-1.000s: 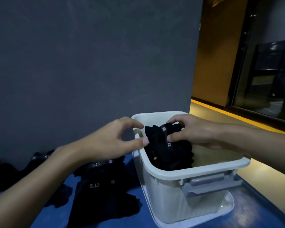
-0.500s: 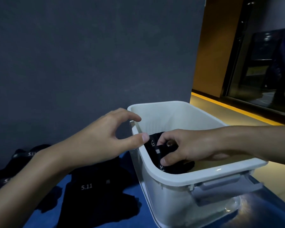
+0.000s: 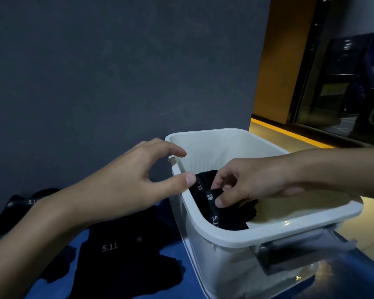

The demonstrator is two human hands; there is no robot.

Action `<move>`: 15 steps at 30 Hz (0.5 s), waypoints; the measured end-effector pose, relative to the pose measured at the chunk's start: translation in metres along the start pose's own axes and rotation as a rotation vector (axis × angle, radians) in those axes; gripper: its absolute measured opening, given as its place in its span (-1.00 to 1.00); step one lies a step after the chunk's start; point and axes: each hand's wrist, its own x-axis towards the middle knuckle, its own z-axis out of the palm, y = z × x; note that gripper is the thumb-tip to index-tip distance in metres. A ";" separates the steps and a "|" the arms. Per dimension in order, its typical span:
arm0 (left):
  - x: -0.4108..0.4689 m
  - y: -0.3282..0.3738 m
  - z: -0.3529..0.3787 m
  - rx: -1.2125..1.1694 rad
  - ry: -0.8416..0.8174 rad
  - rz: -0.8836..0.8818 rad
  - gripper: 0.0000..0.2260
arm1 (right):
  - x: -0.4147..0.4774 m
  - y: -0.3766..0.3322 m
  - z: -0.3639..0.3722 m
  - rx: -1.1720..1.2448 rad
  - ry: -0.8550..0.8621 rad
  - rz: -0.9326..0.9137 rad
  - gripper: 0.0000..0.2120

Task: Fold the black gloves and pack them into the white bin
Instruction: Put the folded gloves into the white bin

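Observation:
A folded black glove with white "5.11" lettering lies inside the white bin, against its left wall. My right hand reaches down into the bin and pinches the glove's cuff between thumb and fingers. My left hand hovers just outside the bin's left rim, thumb and fingers apart, holding nothing; its thumb tip is next to the rim. More black gloves lie flat on the blue table left of the bin.
A dark grey wall stands right behind the table and bin. Further black gloves lie at the far left by the wall. The bin has a grey latch handle on its near side. To the right are an orange floor and glass panels.
My right hand has carried the glove from above the rim down into the bin. My left hand has let go and stays open beside the rim.

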 end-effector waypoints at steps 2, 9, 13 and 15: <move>0.000 -0.001 0.000 0.000 -0.001 0.002 -0.38 | 0.002 0.000 0.000 0.007 -0.015 -0.013 -0.80; -0.001 -0.001 0.000 -0.006 -0.001 -0.001 -0.40 | 0.006 0.003 0.003 -0.042 -0.055 -0.054 -0.82; -0.001 -0.001 0.000 -0.012 0.002 0.001 -0.40 | 0.006 0.005 -0.004 -0.204 -0.028 -0.071 -0.64; -0.001 -0.001 0.000 -0.011 0.004 0.004 -0.40 | 0.007 0.004 -0.007 -0.216 -0.053 -0.080 -0.50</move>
